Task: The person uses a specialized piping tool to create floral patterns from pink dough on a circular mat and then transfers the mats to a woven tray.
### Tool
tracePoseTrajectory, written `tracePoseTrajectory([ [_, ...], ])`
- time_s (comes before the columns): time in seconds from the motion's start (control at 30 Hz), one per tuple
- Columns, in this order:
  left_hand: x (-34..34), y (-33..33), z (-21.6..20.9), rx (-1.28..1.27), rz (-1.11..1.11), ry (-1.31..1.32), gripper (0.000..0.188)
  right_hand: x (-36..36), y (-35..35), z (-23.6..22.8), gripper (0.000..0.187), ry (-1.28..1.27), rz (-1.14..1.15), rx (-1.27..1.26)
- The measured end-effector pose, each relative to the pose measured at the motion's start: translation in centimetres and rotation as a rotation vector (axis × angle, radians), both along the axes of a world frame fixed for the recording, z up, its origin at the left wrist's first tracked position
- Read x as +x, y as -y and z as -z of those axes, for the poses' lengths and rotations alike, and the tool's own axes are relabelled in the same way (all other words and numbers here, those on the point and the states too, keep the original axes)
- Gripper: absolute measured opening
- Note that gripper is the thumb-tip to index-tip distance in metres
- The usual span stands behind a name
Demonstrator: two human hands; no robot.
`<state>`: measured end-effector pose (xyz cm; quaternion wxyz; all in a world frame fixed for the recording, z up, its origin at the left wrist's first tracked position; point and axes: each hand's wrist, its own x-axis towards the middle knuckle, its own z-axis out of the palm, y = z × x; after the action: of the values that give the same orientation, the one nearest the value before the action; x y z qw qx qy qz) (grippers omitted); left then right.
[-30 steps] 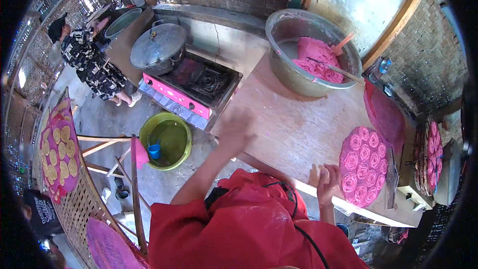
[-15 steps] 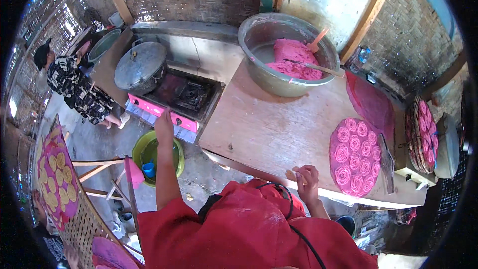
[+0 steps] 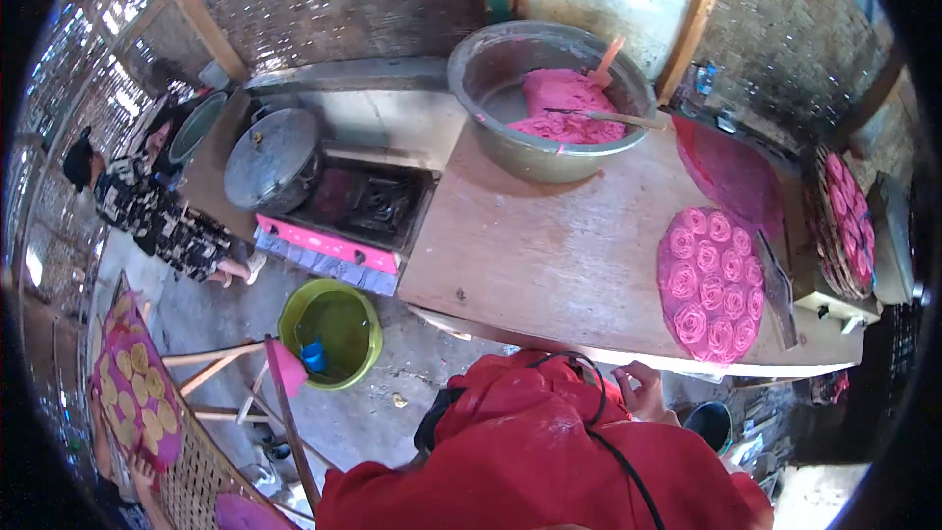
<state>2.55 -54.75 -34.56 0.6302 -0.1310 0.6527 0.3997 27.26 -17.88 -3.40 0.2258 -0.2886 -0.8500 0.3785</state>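
My right hand [image 3: 643, 395] is low beside my red shirt, just in front of the table's near edge. Its fingers are loosely bent and a little apart, with nothing visible in them; my shirt partly covers it. My left hand is out of the picture. On the wooden table [image 3: 530, 255], to the right, lies a round pink mesh sheet bearing several pink rosette-shaped coils of dough [image 3: 711, 285]. A flat dark blade-like tool [image 3: 777, 290] rests along its right side. Farther back stands a large grey basin [image 3: 491, 88] with pink dough [image 3: 569, 98], a spatula [image 3: 606, 64] and a long-handled stirrer [image 3: 628, 119].
Left of the table is a pink-fronted stove [image 3: 329, 243] with a lidded pot [image 3: 273, 159]. A green tub [image 3: 373, 319] of water with a blue dipper [image 3: 313, 356] sits on the floor. Another person's hand [image 3: 142, 474] is near a woven tray [image 3: 201, 471]; someone in patterned clothes [image 3: 157, 216] stands far left.
My left hand has dropped from near the stove out of view. My right hand has drawn back from the table edge toward my body. The view has shifted.
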Motion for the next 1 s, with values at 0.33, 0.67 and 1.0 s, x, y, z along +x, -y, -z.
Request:
tracePoseTrajectory([
  [0.33,-1.5,0.1,-2.9,-0.022,-0.07,-0.021,0.079,-1.6,-1.1,-1.0,0.013,0.07,-0.132,0.044],
  [0.67,-2.2,-0.5,-3.6,-0.005,-0.004,-0.025,0.074,-1.2,-0.9,-1.2,0.015,0.089,-0.159,0.022],
  [1.0,-8.2,-7.4,-14.5,-0.002,0.212,-0.311,0.07,0.0,-0.5,0.2,0.021,0.148,-0.217,-0.106],
])
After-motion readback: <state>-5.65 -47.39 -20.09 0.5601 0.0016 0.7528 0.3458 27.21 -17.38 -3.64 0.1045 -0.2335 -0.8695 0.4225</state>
